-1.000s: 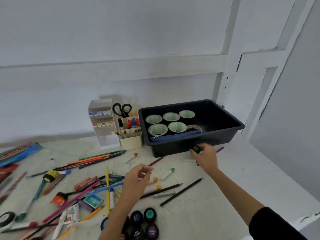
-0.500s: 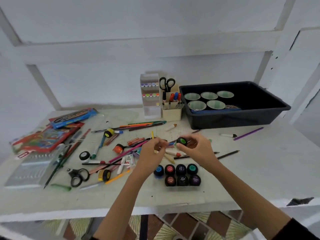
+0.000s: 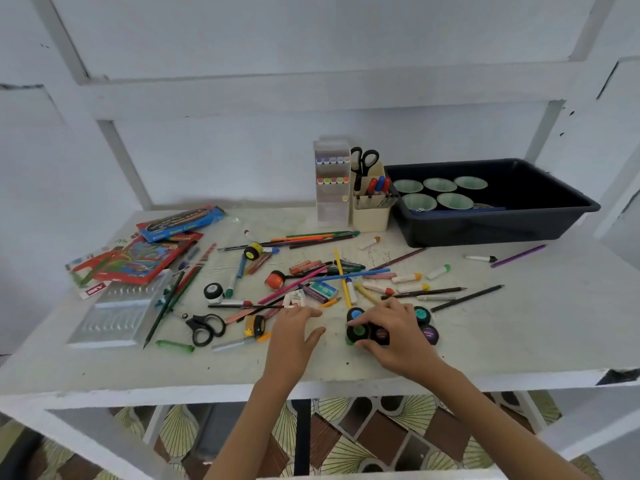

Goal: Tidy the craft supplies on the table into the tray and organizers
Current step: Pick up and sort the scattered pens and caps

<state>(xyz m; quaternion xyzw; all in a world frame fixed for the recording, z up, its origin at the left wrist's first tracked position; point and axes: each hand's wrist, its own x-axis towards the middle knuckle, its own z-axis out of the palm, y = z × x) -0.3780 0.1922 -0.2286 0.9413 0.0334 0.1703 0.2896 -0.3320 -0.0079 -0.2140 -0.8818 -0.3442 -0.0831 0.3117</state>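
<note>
My right hand grips a small black paint pot with a green lid and holds it down at the left end of a cluster of paint pots near the table's front edge. A blue-lidded pot, a teal-lidded pot and a purple-lidded pot show around the hand. My left hand lies open on the table just left of the cluster, holding nothing. The black tray stands at the back right with several cups inside.
A cream pen holder and a clear marker rack stand left of the tray. Loose pencils and markers litter the middle. Black scissors, pencil boxes and a clear plastic insert lie to the left.
My right hand carried the green-lidded pot from beside the tray to the pot cluster and lowered it there. My left hand came up near the pot, then drew away and flattened on the table.
</note>
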